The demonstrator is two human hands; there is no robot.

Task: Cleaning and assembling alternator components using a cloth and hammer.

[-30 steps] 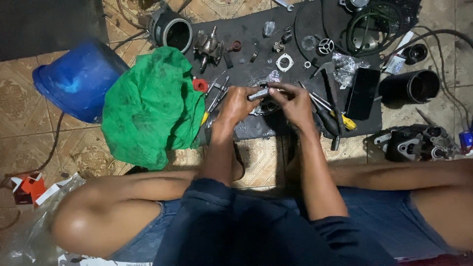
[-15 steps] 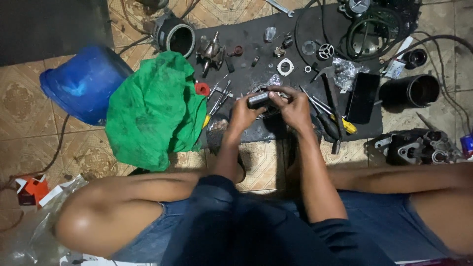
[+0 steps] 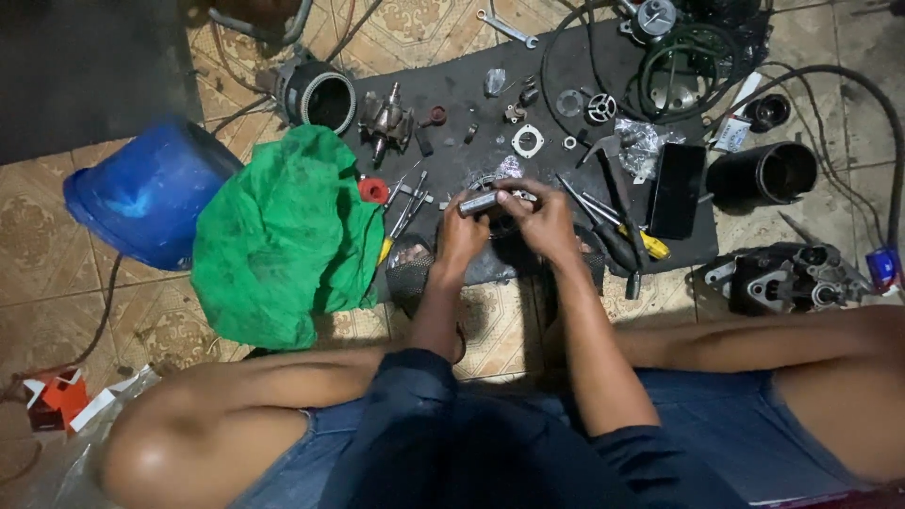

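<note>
Both hands meet over the near edge of a dark mat (image 3: 452, 90) on the tiled floor. My left hand (image 3: 462, 236) and my right hand (image 3: 537, 219) together grip a small grey metal cylinder (image 3: 479, 203) held level between the fingertips. A small mesh basket (image 3: 412, 273) sits just left of my left wrist. Screwdrivers and pliers (image 3: 613, 231) lie right of my right hand.
A green cloth (image 3: 283, 236) lies left of the mat beside an overturned blue bucket (image 3: 151, 193). Metal housings (image 3: 325, 94), a rotor (image 3: 386, 123), rings, a black phone (image 3: 677, 188), a black cylinder (image 3: 773, 170) and a motor casting (image 3: 792, 278) surround the mat. My knees frame the bottom.
The view has shifted slightly and both hands with the metal cylinder sit a little lower and closer together over the mat's edge.
</note>
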